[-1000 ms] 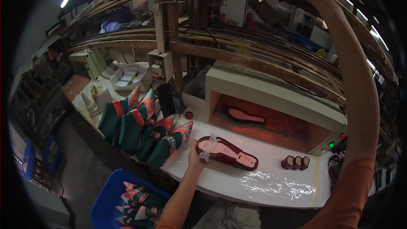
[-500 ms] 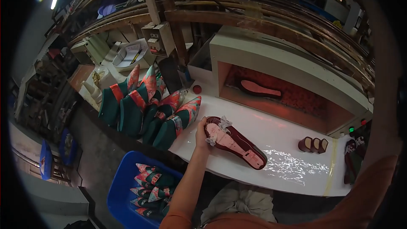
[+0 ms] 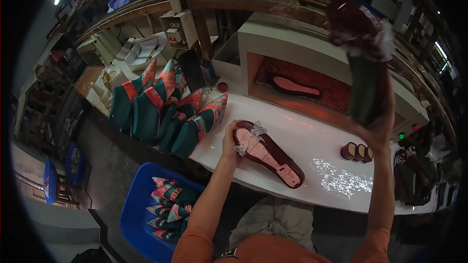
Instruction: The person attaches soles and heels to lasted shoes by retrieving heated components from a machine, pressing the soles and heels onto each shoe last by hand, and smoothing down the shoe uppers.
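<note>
My left hand (image 3: 230, 141) grips the toe end of a dark red shoe (image 3: 269, 158), which lies tilted over the white tabletop with its pink underside facing up. Bits of clear plastic wrap stick out at its sides. Raised high at the right, my right hand (image 3: 379, 134) holds a second shoe (image 3: 363, 63) by its lower end. This one has a dark red upper with clear plastic, on a green last, and is blurred by motion. Below it, dark red heel blocks (image 3: 348, 151) stand on the table.
A box heater (image 3: 246, 68) glowing red holds a pink-topped sole (image 3: 296, 86). Green lasts with patterned pointed uppers (image 3: 168, 117) stand at the left; more fill a blue bin (image 3: 134, 209). Further dark red and green shoes (image 3: 414, 173) lie at the table's right end (image 3: 321, 153).
My right hand has come into view, lifting a shoe on a green last in front of the heater. My left hand stays on its shoe. The view has shifted slightly.
</note>
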